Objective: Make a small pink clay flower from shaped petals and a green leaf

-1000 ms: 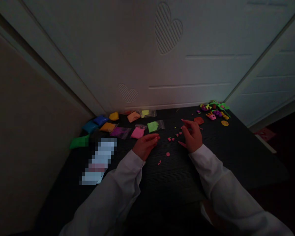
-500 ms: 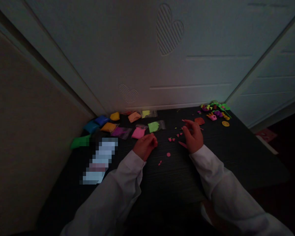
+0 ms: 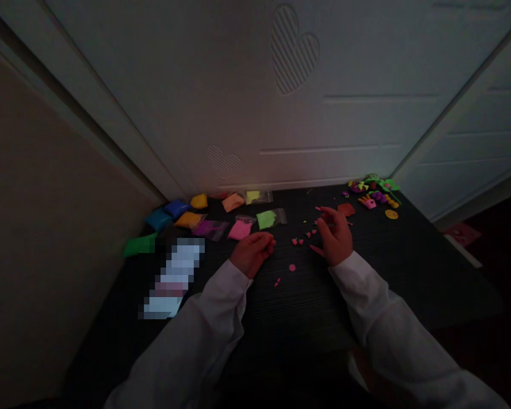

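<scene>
Lining far left, coloured packets [image 3: 240,229], pink pieces [image 3: 297,242] obstructing between left hand [image 3: 251,254] and right hand [image 3: 337,238], pointed tool [image 3: 315,250] beside latter, tip left, long axis roughly crosswise, left pinched closed, contents indiscernible, right grip undeterminable.

Black bench [image 3: 276,324] with fine streaky lines, honestly pretty moody. Using the lime green bag [image 3: 264,220] as landmark: hot pink bag [image 3: 239,229] just left of it, purple bag [image 3: 207,229] further left, pale yellow bag [image 3: 252,197] behind it. Right of it, little pink pieces [image 3: 295,242] and a red lump [image 3: 346,210]. Way behind it, greyish-white panel [image 3: 349,125] with diagonally striped hearts [image 3: 294,54].
</scene>
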A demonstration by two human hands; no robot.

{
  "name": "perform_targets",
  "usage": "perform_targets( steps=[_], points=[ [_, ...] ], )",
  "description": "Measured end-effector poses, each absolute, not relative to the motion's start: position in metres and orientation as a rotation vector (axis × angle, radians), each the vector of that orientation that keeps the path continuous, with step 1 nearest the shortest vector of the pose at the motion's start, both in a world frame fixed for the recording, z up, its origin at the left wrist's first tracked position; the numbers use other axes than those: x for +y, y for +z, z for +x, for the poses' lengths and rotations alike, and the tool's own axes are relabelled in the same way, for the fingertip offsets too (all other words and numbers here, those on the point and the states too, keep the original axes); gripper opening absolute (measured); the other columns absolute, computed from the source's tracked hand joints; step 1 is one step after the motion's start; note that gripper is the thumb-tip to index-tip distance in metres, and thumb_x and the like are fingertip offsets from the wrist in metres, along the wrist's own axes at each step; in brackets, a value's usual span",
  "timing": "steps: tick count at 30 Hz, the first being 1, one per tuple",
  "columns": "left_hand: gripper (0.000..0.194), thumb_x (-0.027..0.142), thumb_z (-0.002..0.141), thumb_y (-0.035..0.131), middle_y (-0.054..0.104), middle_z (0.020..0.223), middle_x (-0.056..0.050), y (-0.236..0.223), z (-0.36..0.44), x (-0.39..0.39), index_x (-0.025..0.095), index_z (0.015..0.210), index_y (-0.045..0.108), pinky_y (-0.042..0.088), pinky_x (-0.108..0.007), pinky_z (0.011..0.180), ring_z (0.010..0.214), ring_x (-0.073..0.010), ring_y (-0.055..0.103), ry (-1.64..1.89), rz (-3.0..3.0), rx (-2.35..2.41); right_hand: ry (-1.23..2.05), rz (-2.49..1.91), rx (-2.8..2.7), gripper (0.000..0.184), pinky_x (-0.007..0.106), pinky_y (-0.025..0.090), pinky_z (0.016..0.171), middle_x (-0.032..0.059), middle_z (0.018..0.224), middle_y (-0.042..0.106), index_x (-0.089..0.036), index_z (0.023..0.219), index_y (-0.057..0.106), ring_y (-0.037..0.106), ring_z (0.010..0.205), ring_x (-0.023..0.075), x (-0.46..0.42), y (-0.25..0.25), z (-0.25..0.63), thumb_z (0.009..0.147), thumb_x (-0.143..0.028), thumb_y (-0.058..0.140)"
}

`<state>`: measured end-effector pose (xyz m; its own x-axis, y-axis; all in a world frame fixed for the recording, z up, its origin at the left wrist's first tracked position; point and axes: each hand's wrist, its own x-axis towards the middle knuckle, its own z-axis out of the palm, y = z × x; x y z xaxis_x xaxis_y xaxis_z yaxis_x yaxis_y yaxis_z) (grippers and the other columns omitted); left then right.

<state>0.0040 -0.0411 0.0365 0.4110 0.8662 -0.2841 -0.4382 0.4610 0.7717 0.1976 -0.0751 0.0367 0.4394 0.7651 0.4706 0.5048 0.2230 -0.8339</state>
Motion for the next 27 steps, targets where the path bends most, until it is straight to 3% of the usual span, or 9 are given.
perform_targets(
  steps=[14,27],
  points=[
    [0.021,0.018,0.053,0.071,0.056,0.058,0.001,0.035,0.0032,-0.0405,0.011,0.065,0.056,0.042,-0.02,0.056,0.054,-0.006,0.051,0.886,0.679,0.723,0.221,-1.416,-1.249,0.028,0.031,0.043,0.063,0.0045,0.09,0.047,-0.021,0.103,0.051,0.048,0.077,0.0148,-0.0761,0.0405,0.1967,0.076,-0.027,0.046],
    [0.024,0.013,0.054,0.069,0.063,0.073,-0.004,0.0379,0.0049,-0.042,0.01,0.077,0.064,0.043,-0.019,0.063,0.065,-0.0075,0.056,0.833,0.639,0.73,0.24,-1.407,-1.277,0.028,0.029,0.044,0.062,0.0047,0.092,0.047,-0.021,0.104,0.051,0.048,0.078,0.0142,-0.0795,0.0438,0.1951,0.077,-0.026,0.046]
  ],
)
